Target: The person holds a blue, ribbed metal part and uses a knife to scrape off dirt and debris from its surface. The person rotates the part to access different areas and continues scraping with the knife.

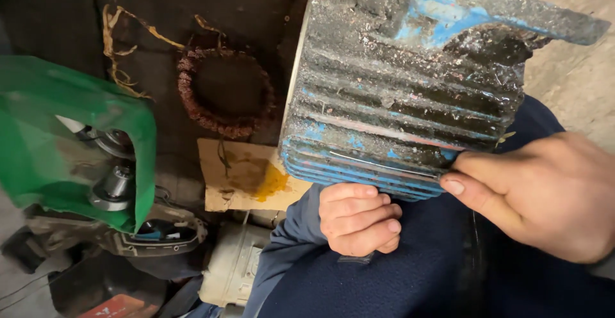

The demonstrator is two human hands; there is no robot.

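The grimy blue ribbed cast-metal motor housing (pixel 410 87) rests tilted on the person's lap, over dark blue trousers (pixel 410 273). Its surface is finned in parallel ridges, caked with black grease and grit, and the blue paint is worn to patches. A flat flange juts out at its upper right.

The right hand (pixel 544 190) presses thumb and fingers against the housing's lower right corner, its grip closed on the finned edge. The left hand (pixel 359 219) sits under the lower edge, curled into a fist around a small dark object; what that object is cannot be told.

To the left of the housing a ring of reddish-brown copper winding (pixel 224 90) lies on the dark floor, with a stained piece of brown cardboard (pixel 246 177) just below it. Farther left, a crumpled green plastic bag (pixel 70 138) holds metal fittings, well apart from the housing. A dirty off-white ribbed motor (pixel 234 267) lies near the left knee.
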